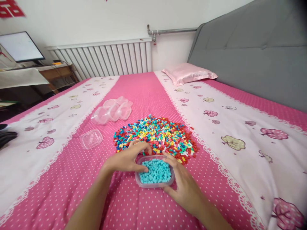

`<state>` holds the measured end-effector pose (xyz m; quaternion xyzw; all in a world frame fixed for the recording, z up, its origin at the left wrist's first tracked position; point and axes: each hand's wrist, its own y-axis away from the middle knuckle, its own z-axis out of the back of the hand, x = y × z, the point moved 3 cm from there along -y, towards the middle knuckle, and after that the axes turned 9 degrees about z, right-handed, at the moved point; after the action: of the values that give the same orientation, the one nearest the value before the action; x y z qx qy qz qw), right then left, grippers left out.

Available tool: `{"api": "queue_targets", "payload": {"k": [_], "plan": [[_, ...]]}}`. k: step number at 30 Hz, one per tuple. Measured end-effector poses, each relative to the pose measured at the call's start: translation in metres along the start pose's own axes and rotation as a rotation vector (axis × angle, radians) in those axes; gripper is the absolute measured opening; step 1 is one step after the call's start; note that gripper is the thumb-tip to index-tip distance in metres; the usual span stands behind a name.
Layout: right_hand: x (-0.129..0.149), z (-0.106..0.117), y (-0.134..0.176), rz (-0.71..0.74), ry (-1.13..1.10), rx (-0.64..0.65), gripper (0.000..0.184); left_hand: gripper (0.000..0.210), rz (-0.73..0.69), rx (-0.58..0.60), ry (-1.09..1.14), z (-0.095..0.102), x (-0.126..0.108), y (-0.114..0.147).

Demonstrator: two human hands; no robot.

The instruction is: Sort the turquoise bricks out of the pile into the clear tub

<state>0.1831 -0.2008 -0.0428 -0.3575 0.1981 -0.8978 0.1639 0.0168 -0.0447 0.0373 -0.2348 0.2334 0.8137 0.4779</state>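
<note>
A clear plastic container full of small turquoise building bricks rests on the bed in front of me. My right hand grips its right side, thumb at the near rim and fingers at the far corner. Over the container's left side is my left hand, thumb stretched onto the turquoise bricks and fingers curved apart from it near the far rim. Nothing shows between those fingers. Just beyond both hands spreads a pile of mixed small bricks in red, blue, yellow, white and green.
A clear lid lies flat left of the pile. Several clear containers sit clustered behind it. A pink pillow lies near the grey headboard. Beyond the bed are a white radiator and a monitor on a desk.
</note>
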Motion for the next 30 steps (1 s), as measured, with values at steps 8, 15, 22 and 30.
{"api": "queue_targets", "payload": {"k": [8,15,22,30], "plan": [[-0.002,-0.003,0.005,0.000,0.003,-0.017,0.061,0.033,0.365,-0.723,-0.090,0.050,0.076,0.016],[-0.004,-0.005,0.008,0.005,0.012,-0.055,0.058,0.021,0.608,-0.927,-0.216,0.052,0.116,0.036],[-0.008,-0.010,0.011,0.011,0.042,-0.049,0.055,0.017,0.647,-1.070,-0.176,0.051,0.114,0.038],[-0.008,-0.010,0.011,0.049,0.079,-0.054,0.056,0.025,0.687,-1.259,-0.076,0.060,0.121,0.049]]}}
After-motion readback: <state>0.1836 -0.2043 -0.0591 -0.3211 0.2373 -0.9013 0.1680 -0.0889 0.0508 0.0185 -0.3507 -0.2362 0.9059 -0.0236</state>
